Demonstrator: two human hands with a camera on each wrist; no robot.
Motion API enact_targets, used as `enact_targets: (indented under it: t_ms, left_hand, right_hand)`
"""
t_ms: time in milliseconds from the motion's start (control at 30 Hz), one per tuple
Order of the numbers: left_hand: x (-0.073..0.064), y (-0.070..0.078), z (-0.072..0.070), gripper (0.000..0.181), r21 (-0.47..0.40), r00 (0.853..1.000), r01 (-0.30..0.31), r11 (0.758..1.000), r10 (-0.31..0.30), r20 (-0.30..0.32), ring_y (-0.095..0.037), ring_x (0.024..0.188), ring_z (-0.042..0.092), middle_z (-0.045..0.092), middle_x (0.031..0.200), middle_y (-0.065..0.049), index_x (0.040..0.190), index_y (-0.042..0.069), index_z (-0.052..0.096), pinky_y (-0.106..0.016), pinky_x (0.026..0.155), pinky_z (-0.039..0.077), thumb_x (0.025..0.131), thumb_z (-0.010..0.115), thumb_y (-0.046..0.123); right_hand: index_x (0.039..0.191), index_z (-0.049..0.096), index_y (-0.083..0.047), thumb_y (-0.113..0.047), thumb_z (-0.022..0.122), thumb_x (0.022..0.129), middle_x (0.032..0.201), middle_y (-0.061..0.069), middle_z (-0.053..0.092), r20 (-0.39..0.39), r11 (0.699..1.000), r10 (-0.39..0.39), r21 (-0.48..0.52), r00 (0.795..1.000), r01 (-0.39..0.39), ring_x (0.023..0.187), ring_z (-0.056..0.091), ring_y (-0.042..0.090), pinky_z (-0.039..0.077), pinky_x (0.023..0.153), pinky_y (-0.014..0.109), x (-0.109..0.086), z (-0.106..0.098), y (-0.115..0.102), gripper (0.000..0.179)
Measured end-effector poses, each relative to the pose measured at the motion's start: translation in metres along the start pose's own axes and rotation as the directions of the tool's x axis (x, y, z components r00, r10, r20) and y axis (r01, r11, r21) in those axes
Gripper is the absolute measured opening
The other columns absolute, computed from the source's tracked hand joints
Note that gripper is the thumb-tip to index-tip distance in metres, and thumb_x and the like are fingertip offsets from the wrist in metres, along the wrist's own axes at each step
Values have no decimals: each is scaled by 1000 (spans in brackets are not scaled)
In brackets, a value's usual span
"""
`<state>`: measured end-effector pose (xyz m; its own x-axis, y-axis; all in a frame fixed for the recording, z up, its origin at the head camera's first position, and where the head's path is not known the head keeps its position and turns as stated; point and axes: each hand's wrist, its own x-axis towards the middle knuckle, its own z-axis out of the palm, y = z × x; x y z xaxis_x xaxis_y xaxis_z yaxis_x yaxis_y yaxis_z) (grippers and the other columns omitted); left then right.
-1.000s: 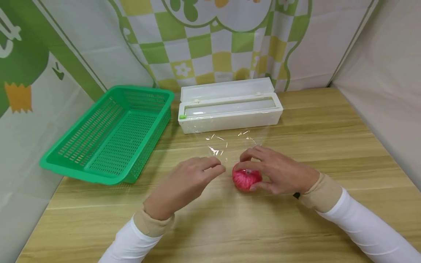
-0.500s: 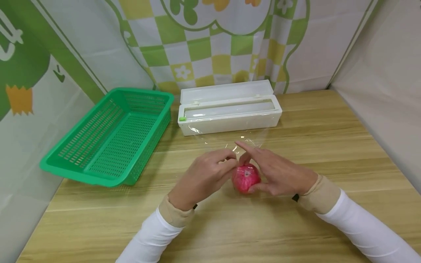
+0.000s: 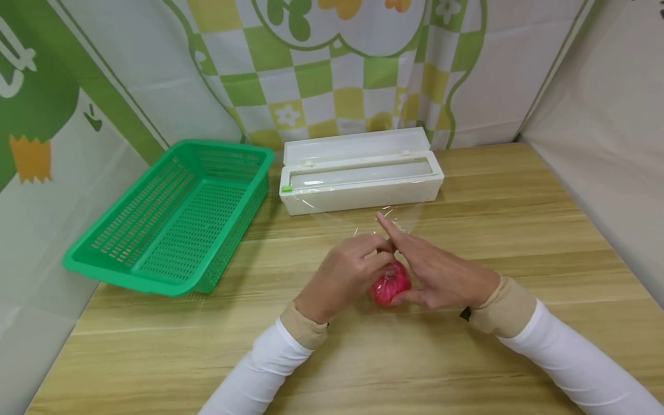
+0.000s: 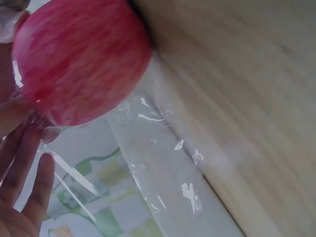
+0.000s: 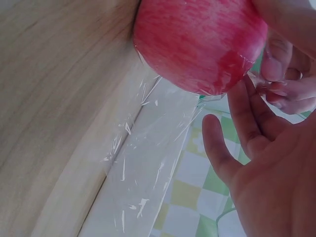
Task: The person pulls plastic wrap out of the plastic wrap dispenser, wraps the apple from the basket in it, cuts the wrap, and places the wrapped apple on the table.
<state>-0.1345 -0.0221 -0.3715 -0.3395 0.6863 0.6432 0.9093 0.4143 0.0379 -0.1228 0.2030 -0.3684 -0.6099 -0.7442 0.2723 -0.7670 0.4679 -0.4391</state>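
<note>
A red apple (image 3: 390,288) lies on the table with clear cling film (image 5: 142,203) stretched over it. The film runs back from the apple to the white dispenser box (image 3: 363,197). At the apple's left side my left hand (image 3: 350,271) pinches gathered film between thumb and fingers. My right hand (image 3: 441,271) grips the apple from the right, thumb at its near side and fingers behind, with the index finger pointing away. In the left wrist view the film hugs the apple (image 4: 81,59) and shows bright creases. The left fingertips are partly hidden in the head view.
A green plastic basket (image 3: 218,253) with slotted sides stands at the left of the wooden table (image 3: 519,230). The dispenser's lid (image 3: 358,146) is raised, and a small green slider (image 3: 287,188) sits at its left end. A checked cloth (image 3: 316,78) hangs behind.
My left hand has moved right to the apple and now pinches film beside it. My right index finger has straightened while the other fingers stay around the apple.
</note>
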Motion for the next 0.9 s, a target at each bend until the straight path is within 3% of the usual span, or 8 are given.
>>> enact_targets:
  t_ms: [167,300,400,467,533,633,767,900]
  left_hand:
    - [-3,0,8,8,71,1000,1,997,1,-29,-15,95,65,69,102,0,99,13,78,-23,81,56,92,82,12]
    - [-4,0,10,15,50,998,48,998,-46,-33,-13,88,64,66,93,1,99,11,72,-23,79,55,91,84,15]
    - [-4,1,10,19,16,997,71,997,-71,-8,-13,82,64,67,89,2,97,11,71,-23,76,55,89,87,18]
    - [-5,1,8,20,-8,996,86,996,-86,18,-12,83,66,71,93,1,98,11,73,-23,78,57,87,88,19]
    - [-5,0,8,22,-26,994,101,995,-100,40,-12,86,67,72,95,1,100,11,76,-24,80,58,85,90,21]
    - [-6,-1,8,18,-52,992,108,993,-104,75,-13,89,65,71,96,1,98,12,79,-23,81,57,86,89,20]
    - [-8,-3,10,12,-74,987,117,990,-107,120,-15,92,63,70,96,0,98,12,80,-22,84,57,90,85,18]
    - [-9,-4,9,13,-93,976,172,981,-157,149,-17,97,65,70,99,-2,102,10,80,-25,88,58,91,83,16]
  right_hand:
    - [168,-5,-1,-29,92,82,171,13,31,-16,999,-37,-4,999,37,146,48,24,26,129,23,0,1,0,133]
    - [168,-1,-1,-28,92,83,170,15,33,-26,999,-49,-7,998,49,143,52,25,29,127,23,0,1,-1,129]
    - [169,4,-6,-31,94,81,162,11,40,-29,1000,-12,2,999,12,140,53,21,41,123,30,0,0,-3,129]
    - [167,16,-7,-33,98,75,153,10,45,-55,1000,-2,-8,998,1,134,55,20,49,115,33,1,0,-3,126]
    - [156,34,-6,-39,102,66,139,9,50,-113,997,-25,-74,993,17,121,57,18,57,102,38,2,1,-1,117]
    - [125,53,-6,-48,105,55,121,9,56,-204,975,-110,-213,973,66,106,58,20,57,90,38,3,3,3,97]
    - [100,59,-12,-58,102,52,106,3,63,-248,928,-222,-352,943,125,101,61,21,52,91,38,1,5,9,79]
    - [94,67,-15,-58,100,57,101,-2,70,-248,914,-289,-359,925,189,100,66,18,50,92,38,1,5,13,66]
